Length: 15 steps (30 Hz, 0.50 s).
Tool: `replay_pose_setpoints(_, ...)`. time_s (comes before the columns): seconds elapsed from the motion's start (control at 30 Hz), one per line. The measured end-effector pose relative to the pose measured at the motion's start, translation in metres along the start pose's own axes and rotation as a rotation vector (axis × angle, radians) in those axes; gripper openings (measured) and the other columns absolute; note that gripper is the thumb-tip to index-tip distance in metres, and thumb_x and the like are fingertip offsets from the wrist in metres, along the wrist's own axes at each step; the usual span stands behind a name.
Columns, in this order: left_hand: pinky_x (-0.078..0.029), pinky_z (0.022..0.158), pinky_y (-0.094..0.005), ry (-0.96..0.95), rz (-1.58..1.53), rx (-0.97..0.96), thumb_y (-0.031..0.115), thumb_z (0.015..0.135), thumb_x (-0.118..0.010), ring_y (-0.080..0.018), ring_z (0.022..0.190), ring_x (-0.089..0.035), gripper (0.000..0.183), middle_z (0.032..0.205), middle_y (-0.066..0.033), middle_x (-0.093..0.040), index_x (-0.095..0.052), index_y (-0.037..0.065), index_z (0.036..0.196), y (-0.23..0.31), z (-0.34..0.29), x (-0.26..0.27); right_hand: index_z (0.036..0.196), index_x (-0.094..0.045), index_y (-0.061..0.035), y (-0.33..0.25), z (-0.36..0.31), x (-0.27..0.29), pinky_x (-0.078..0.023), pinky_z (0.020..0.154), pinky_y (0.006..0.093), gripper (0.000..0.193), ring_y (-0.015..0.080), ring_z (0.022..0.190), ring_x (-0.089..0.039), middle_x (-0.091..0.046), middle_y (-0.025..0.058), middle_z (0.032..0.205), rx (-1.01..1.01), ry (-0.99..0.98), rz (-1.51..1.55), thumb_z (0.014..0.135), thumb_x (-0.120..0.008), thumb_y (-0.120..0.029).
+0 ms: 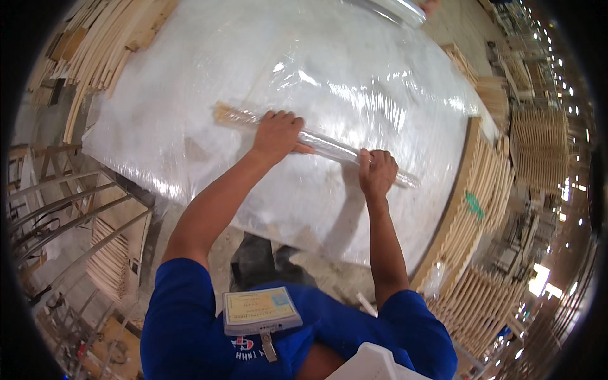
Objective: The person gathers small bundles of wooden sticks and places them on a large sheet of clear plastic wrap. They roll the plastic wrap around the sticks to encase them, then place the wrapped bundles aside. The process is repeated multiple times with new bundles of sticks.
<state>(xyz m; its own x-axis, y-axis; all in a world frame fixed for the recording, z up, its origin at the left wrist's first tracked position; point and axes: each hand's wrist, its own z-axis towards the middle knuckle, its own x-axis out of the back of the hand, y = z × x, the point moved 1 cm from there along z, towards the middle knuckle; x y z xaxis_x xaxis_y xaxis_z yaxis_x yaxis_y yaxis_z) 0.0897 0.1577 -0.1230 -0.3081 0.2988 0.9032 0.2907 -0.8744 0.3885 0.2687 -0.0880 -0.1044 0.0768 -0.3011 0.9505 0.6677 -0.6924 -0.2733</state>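
A long, narrow bundle of light wooden sticks (328, 146) in clear plastic film lies aslant on a broad table (183, 82) covered with shiny clear film. Bare wood ends show at its upper left. My left hand (277, 135) is closed over the bundle left of its middle, knuckles up. Toward the right end my right hand (379, 171) grips it, thumb on the near side. The undersides of both hands are hidden. Loose film spreads over the table beyond the bundle.
A film roll (405, 11) lies at the far edge, beside part of another person's hand (430, 6). Wooden strips (104, 47) are piled at the far left. Stacked slats (472, 196) line the right edge. A metal frame rack (69, 209) stands at the left.
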Motion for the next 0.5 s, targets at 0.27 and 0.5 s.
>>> replay_pose_setpoints(0.27, -0.042, 0.104, -0.0491, 0.374, 0.115, 0.08, 0.062, 0.093, -0.073, -0.0314, 0.112, -0.06, 0.061, 0.121, -0.0119, -0.066, -0.07, 0.004, 0.11, -0.003, 0.042, 0.026, 0.166, -0.036, -0.0003, -0.039, 0.005, -0.022, -0.016, 0.129, 0.0669, 0.088, 0.0505, 0.161, -0.024, -0.034, 0.0273, 0.172, 0.155, 0.131, 0.07, 0.102, -0.066, -0.053)
replay_pose_setpoints(0.5, -0.037, 0.113, -0.0568, 0.458, 0.05, 0.01, 0.059, 0.095, -0.073, -0.0322, 0.127, -0.059, 0.061, 0.13, -0.0094, -0.068, -0.071, 0.006, 0.125, -0.015, 0.081, 0.006, 0.164, -0.044, -0.0059, -0.033, 0.181, -0.031, -0.024, 0.128, 0.0639, 0.08, 0.0488, 0.159, -0.03, -0.039, 0.0268, 0.169, -0.04, 0.245, -0.044, 0.107, -0.056, -0.06)
